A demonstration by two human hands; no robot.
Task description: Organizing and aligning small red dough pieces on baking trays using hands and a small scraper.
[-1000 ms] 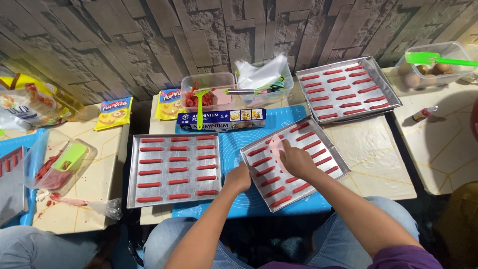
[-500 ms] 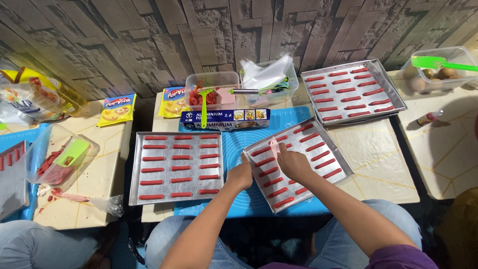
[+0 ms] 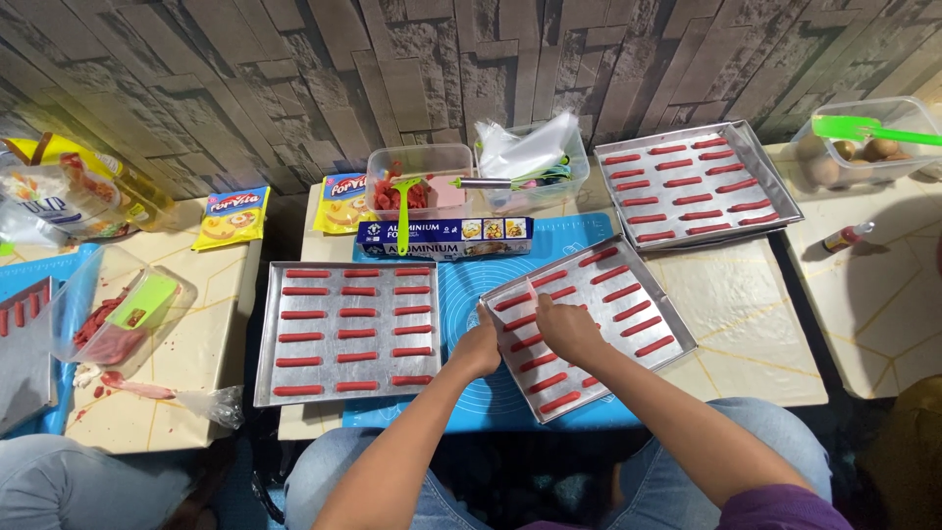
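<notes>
My right hand [image 3: 567, 329] is lying on the tilted metal tray [image 3: 659, 324] in front of me, fingers bent down over the red strips [image 3: 622, 292], though I can't tell if it's pinching one. Left hand [image 3: 478, 348] is curled on that tray's near-left edge, gripping the rim. The tray sits on a blue mat [image 3: 461, 285]. Just left is another tray [image 3: 345, 331] full of strips, a third tray [image 3: 695, 186] is far right, and a foil box [image 3: 444, 238] is behind the mat.
</notes>
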